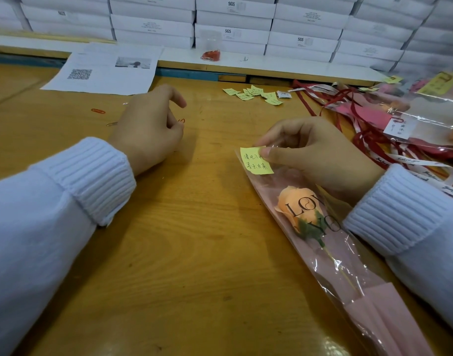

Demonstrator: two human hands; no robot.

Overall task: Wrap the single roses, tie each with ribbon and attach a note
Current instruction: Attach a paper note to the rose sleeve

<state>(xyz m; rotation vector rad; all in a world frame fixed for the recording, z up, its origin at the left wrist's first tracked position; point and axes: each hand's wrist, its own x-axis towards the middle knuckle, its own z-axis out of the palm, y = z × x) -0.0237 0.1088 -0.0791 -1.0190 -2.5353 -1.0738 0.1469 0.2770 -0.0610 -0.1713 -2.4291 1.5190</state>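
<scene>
An orange rose (296,209) lies in a clear and pink sleeve (369,304) printed with black letters, at the right of the wooden table. My right hand (315,155) pinches a yellow handwritten note (255,161) against the sleeve's top edge, thumb on the note. At the table's middle left, my left hand (149,129) has its fingers curled, the tips pinching a small red paper clip (182,121). Only part of the clip shows.
Several yellow notes (253,93) lie scattered farther back. Red and white ribbons (374,140) and wrapped roses (413,109) pile at the right. Loose clips (98,111) lie left, printed sheets (104,70) behind them. A bag of red clips (210,55) and stacked white boxes (233,24) stand at the back.
</scene>
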